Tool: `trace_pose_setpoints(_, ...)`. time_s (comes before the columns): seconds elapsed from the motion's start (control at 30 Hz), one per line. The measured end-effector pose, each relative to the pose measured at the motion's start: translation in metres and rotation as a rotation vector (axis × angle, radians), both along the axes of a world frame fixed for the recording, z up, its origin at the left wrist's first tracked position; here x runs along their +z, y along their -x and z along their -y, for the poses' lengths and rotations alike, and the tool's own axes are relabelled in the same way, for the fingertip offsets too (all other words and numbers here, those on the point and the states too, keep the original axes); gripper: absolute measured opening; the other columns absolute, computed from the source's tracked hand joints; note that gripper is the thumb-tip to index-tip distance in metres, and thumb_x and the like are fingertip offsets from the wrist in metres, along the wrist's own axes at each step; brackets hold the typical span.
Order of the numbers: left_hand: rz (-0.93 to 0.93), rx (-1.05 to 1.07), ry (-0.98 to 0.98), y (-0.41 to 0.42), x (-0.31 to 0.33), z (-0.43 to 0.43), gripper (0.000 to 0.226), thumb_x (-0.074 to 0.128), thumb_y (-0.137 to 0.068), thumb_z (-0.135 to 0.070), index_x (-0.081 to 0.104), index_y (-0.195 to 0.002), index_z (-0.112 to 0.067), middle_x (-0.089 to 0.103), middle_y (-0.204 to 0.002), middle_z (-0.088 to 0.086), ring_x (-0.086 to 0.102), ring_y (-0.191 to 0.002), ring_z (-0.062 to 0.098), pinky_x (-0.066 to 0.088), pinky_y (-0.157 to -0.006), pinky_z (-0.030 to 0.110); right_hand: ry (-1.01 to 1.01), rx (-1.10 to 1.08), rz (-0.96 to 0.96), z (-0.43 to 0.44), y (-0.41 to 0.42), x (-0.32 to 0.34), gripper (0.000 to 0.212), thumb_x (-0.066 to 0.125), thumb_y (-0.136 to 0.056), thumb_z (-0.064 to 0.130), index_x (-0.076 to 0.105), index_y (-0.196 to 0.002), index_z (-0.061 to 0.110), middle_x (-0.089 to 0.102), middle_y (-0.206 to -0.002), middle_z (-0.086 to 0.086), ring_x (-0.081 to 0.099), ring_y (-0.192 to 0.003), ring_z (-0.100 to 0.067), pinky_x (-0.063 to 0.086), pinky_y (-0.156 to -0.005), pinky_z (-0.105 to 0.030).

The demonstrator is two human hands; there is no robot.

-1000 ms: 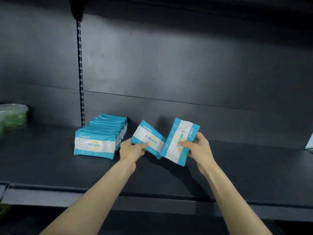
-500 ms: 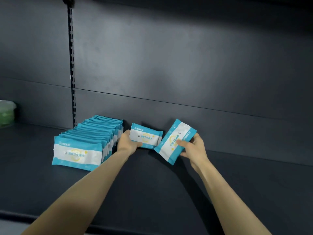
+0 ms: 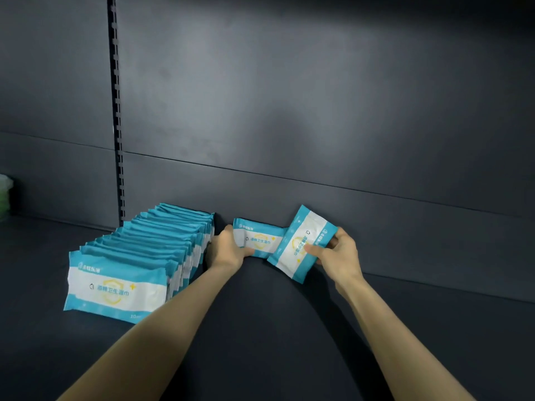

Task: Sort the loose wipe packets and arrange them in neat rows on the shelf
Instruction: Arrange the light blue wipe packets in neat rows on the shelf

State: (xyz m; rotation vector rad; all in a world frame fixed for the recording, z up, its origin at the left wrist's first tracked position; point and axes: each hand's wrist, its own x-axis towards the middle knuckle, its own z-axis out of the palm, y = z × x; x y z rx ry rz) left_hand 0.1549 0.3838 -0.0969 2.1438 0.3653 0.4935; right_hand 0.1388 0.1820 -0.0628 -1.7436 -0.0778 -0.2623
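— What carries everything?

— A dark shelf (image 3: 260,357), closed behind by a dark back panel (image 3: 318,125).

— What stands on it?

— Just left of where the left hand (image 3: 228,250) grips, a row of wipe packets (image 3: 139,264) stands on edge. It runs from the back panel toward the front, and the frontmost packet shows its blue-and-white face.

— And at the grip itself?

— The upright packet (image 3: 260,240) stands against the back panel and seems to rest on the shelf. The tilted packet (image 3: 301,247) in the right hand (image 3: 338,253) overlaps its right end. I cannot tell whether its lower corner touches the shelf.

— Anything else?

— Far left of both grips, a blurred green container (image 3: 4,195).
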Motion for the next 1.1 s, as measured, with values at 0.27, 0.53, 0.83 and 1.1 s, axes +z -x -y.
trace_pose_setpoints(0.27,0.028,0.042,-0.076,0.007,0.001,0.003,0.049,0.074,-0.08,-0.018,0.038,-0.111,-0.006,0.059,-0.111,0.017,0.058,-0.097,0.035,0.049,-0.074,0.04,-0.169,0.045,-0.022,-0.006,-0.01,0.003,0.029,0.064,-0.083,-0.01,0.051,-0.089,0.016,0.066,-0.094,-0.002,0.067,-0.087,-0.018,0.057,-0.067,-0.031)
trace_pose_setpoints(0.53,0.052,-0.047,-0.173,0.031,-0.003,0.006,0.06,0.077,-0.077,-0.02,0.041,-0.123,-0.006,0.038,-0.127,0.011,0.042,-0.12,0.027,0.04,-0.099,0.034,-0.154,-0.026,-0.062,-0.022,-0.017,-0.011,0.022,0.074,-0.077,-0.004,0.055,-0.084,0.007,0.068,-0.098,-0.012,0.068,-0.088,-0.022,0.058,-0.072,-0.032)
trace_pose_setpoints(0.83,0.083,-0.101,-0.106,0.033,0.001,0.011,0.067,0.077,-0.077,-0.03,0.039,-0.13,-0.012,0.043,-0.128,0.007,0.046,-0.119,0.024,0.042,-0.095,0.035,0.124,-0.009,-0.009,-0.034,-0.01,-0.009,0.022,0.078,-0.075,0.011,0.057,-0.08,0.017,0.068,-0.085,-0.003,0.066,-0.081,-0.019,0.056,-0.074,-0.032)
trace_pose_setpoints(1.1,0.252,-0.279,0.1,0.032,0.012,0.007,0.079,0.076,-0.078,-0.009,0.032,-0.142,-0.017,0.052,-0.116,-0.003,0.053,-0.101,0.012,0.041,-0.082,0.017,0.232,0.14,0.215,-0.038,-0.015,0.016,0.022,0.07,-0.083,0.003,0.067,-0.096,0.02,0.065,-0.086,0.001,0.061,-0.078,-0.013,0.054,-0.076,-0.03)
